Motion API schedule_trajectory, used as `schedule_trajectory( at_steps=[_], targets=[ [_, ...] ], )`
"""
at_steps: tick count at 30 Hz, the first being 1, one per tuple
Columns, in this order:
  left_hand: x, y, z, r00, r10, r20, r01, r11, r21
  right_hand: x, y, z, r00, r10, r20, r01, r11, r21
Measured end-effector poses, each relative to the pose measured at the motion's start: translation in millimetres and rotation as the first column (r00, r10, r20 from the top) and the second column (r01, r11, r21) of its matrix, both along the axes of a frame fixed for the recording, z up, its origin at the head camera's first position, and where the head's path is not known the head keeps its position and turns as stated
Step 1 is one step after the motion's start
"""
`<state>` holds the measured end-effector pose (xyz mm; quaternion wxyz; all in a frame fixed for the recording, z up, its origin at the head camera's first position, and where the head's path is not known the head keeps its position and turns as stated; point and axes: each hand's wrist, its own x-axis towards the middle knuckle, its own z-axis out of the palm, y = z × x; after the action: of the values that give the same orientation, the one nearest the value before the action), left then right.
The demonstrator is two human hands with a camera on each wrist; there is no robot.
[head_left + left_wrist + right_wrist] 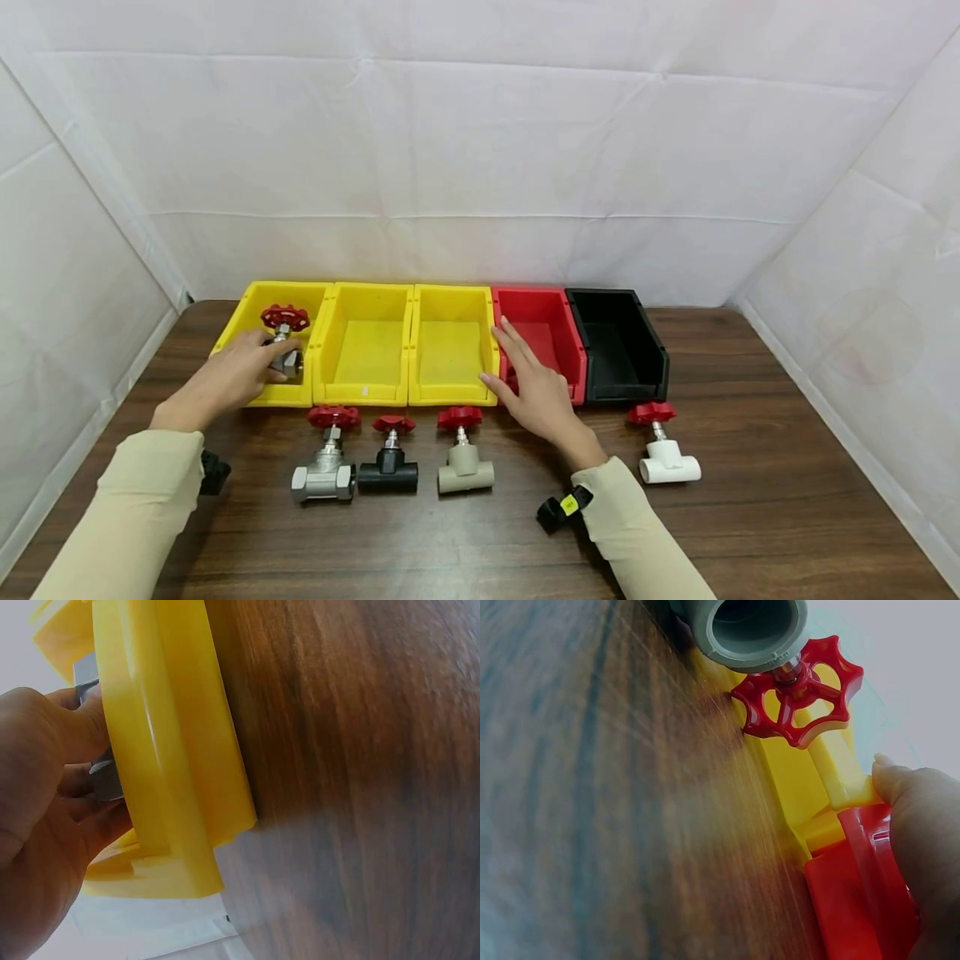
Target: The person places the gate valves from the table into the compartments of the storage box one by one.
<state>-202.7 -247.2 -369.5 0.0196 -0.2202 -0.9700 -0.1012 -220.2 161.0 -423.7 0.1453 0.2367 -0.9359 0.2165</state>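
Observation:
My left hand (238,373) reaches into the leftmost yellow bin (243,321) and grips a metal valve with a red handwheel (285,317). In the left wrist view, the thumb and fingers close round the valve's grey metal body (107,780), partly hidden by the bin's front wall (169,750). My right hand (538,398) lies over the red bin (576,387), its fingers stretched out. Its thumb touches the rim where the red bin meets the third yellow bin (452,396), as the right wrist view shows.
In front of the bins stand a metal valve (324,479), a black tee valve (388,471), a beige one (465,471) and, further right, a white one (669,467), all with red handwheels. The middle yellow bin (360,392) and a black bin (626,392) complete the row before a white backdrop.

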Motion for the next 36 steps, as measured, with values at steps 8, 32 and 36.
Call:
schedule_trajectory(
  at_steps=[8,32,36],
  targets=[
    [-2.4,2.0,-7.9,0.999,0.004,0.032,-0.004,1.0,-0.001,0.0,-0.5,-0.9,1.0,-0.001,0.017,0.001,1.0,0.006],
    [-12.5,1.6,-11.0,0.997,-0.009,0.072,0.005,0.999,0.044,0.3,0.3,-2.3,1.0,-0.008,0.008,0.008,1.0,0.005],
    [-13.5,2.0,-10.8,0.997,-0.007,0.075,0.003,0.999,0.051,-0.8,0.7,-2.2,1.0,-0.007,0.009,0.007,1.0,0.007]
  ],
)
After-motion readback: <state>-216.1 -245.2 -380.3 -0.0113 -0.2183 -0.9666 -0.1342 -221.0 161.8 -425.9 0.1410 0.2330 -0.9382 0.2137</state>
